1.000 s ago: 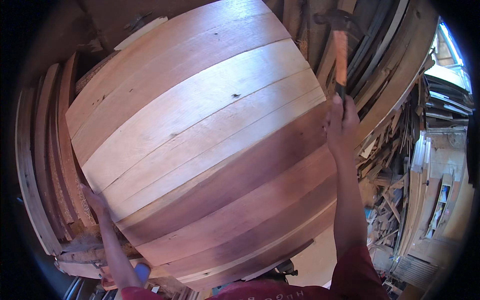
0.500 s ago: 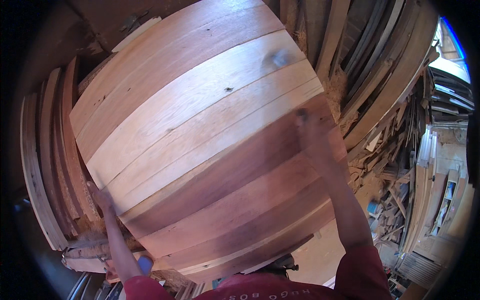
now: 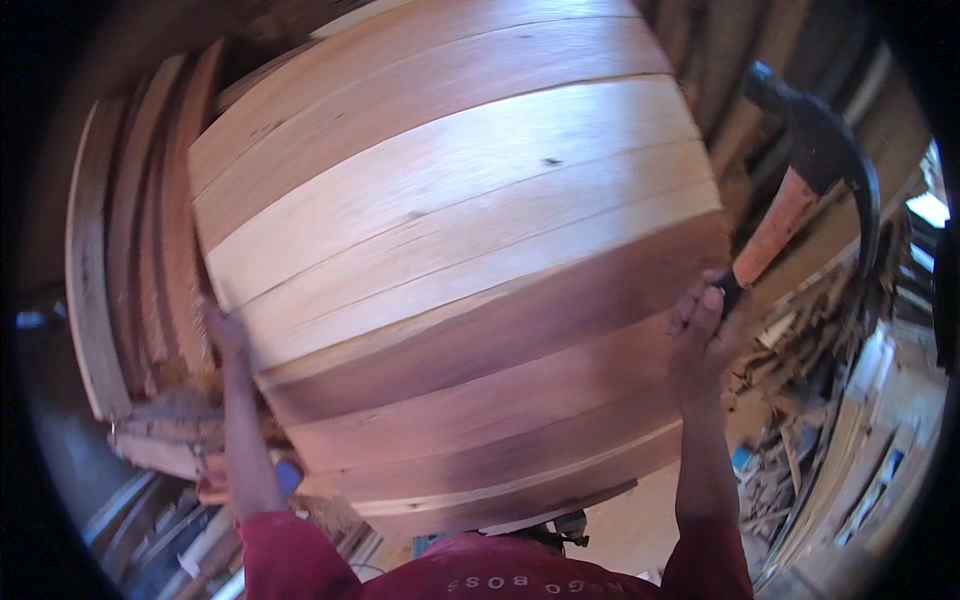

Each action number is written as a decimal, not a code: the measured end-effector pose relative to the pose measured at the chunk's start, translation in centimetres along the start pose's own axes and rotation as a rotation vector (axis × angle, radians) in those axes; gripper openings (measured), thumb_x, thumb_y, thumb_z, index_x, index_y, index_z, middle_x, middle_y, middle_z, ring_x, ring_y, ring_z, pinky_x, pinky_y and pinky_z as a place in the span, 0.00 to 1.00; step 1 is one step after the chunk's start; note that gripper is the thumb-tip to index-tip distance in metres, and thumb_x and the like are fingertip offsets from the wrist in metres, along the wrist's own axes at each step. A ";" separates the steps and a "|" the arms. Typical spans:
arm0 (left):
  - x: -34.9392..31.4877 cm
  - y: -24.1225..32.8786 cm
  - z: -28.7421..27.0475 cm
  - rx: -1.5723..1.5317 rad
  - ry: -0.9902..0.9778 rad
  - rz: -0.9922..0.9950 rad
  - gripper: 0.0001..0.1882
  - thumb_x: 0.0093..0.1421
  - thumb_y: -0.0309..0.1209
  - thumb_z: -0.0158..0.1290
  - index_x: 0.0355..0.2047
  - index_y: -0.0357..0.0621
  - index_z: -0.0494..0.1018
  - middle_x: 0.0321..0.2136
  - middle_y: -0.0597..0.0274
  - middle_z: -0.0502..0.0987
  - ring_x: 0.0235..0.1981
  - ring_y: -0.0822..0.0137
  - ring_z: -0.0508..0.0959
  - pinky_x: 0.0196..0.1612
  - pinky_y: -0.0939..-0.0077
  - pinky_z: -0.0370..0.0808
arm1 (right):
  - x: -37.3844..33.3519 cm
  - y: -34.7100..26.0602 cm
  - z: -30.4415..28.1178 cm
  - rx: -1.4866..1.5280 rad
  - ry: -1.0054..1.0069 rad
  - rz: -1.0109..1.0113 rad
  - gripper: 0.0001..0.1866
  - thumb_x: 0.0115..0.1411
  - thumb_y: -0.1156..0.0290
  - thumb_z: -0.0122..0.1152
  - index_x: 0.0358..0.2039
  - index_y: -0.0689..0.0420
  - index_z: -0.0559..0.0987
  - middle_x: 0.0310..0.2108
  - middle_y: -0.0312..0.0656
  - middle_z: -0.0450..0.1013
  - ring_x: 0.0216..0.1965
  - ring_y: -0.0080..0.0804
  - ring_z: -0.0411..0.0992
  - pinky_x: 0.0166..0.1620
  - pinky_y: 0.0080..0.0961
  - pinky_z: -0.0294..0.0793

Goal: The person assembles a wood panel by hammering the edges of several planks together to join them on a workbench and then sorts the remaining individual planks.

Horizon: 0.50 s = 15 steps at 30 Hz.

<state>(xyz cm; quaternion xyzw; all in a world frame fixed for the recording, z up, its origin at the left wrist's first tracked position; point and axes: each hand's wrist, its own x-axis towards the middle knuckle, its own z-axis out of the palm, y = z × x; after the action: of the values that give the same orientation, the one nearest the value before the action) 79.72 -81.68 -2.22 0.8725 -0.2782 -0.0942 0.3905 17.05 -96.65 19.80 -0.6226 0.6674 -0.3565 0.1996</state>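
Observation:
A large wooden panel point(image 3: 470, 225) of several long planks, some pale and some reddish brown, lies tilted across the middle of the view. My right hand point(image 3: 700, 315) is closed around the dark lower end of a claw hammer's handle. The claw hammer point(image 3: 815, 150), with a black head and a brown handle, is raised beyond the panel's right edge. At the panel's left edge is my left hand point(image 3: 228, 335), gripping the rim; motion smears its fingers and they are partly hidden.
Curved-looking boards point(image 3: 95, 270) stand stacked to the left. More timber and a heap of wood offcuts point(image 3: 790, 460) fill the right side. A dark tool-like object point(image 3: 570, 527) shows below the panel's near edge, and a blue item point(image 3: 288, 478) lies near my left forearm.
The hammer, a blur over the panel's right part before, is now raised clear of it to the right. In view, the panel has shifted up and rightward. My left hand stays at its edge.

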 end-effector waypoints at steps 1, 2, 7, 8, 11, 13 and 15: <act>0.7 -1.3 -0.3 0.060 0.027 0.053 0.35 0.73 0.50 0.28 0.61 0.25 0.60 0.62 0.45 0.64 0.62 0.59 0.62 0.67 0.69 0.54 | -0.6 0.4 0.8 0.070 -0.067 -0.026 0.17 0.70 0.57 0.48 0.44 0.61 0.69 0.25 0.36 0.66 0.23 0.21 0.65 0.27 0.22 0.65; 1.0 -2.6 -1.1 0.074 0.069 0.105 0.35 0.74 0.49 0.28 0.60 0.24 0.61 0.61 0.45 0.64 0.63 0.60 0.62 0.67 0.69 0.54 | -1.2 0.6 2.0 0.092 -0.125 -0.045 0.16 0.70 0.58 0.48 0.44 0.61 0.69 0.24 0.35 0.65 0.22 0.20 0.64 0.26 0.22 0.64; -1.3 4.1 -0.9 0.054 -0.117 -0.047 0.30 0.71 0.48 0.40 0.51 0.31 0.74 0.43 0.55 0.79 0.46 0.64 0.74 0.53 0.68 0.68 | -3.3 -1.7 6.6 -0.025 -0.416 -0.173 0.18 0.69 0.59 0.52 0.43 0.63 0.73 0.27 0.48 0.71 0.26 0.41 0.72 0.32 0.34 0.71; -1.6 4.6 -1.4 -0.125 -0.128 -0.153 0.27 0.69 0.46 0.45 0.48 0.31 0.76 0.41 0.59 0.79 0.42 0.69 0.74 0.49 0.72 0.69 | -3.4 -2.0 7.4 -0.078 -0.509 -0.171 0.16 0.68 0.61 0.53 0.43 0.64 0.73 0.27 0.49 0.71 0.26 0.44 0.72 0.31 0.36 0.71; -1.9 4.5 -1.9 -0.349 -0.124 -0.245 0.25 0.66 0.46 0.51 0.44 0.31 0.77 0.37 0.63 0.78 0.38 0.73 0.72 0.44 0.77 0.69 | -3.4 -4.9 9.0 -0.102 -0.603 -0.249 0.14 0.67 0.64 0.55 0.42 0.64 0.73 0.26 0.52 0.72 0.25 0.50 0.73 0.29 0.39 0.71; -2.3 3.6 -2.2 -0.369 -0.167 -0.268 0.26 0.66 0.47 0.51 0.44 0.30 0.77 0.38 0.62 0.78 0.39 0.72 0.73 0.45 0.77 0.69 | -4.1 -6.1 9.7 -0.086 -0.598 -0.310 0.13 0.66 0.65 0.55 0.43 0.64 0.72 0.25 0.53 0.72 0.25 0.54 0.73 0.28 0.41 0.70; -2.8 4.5 -1.7 -0.358 -0.162 -0.291 0.28 0.65 0.49 0.52 0.43 0.29 0.77 0.39 0.59 0.79 0.40 0.71 0.74 0.46 0.77 0.69 | -4.7 -6.1 9.8 0.032 -0.520 -0.406 0.13 0.66 0.67 0.55 0.44 0.63 0.71 0.23 0.53 0.72 0.23 0.57 0.73 0.26 0.44 0.69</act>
<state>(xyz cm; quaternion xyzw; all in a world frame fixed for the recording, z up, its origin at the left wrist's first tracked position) 76.18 -81.48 2.13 0.8099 -0.1589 -0.2669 0.4976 28.88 -94.13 16.89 -0.8100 0.4504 -0.2284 0.2980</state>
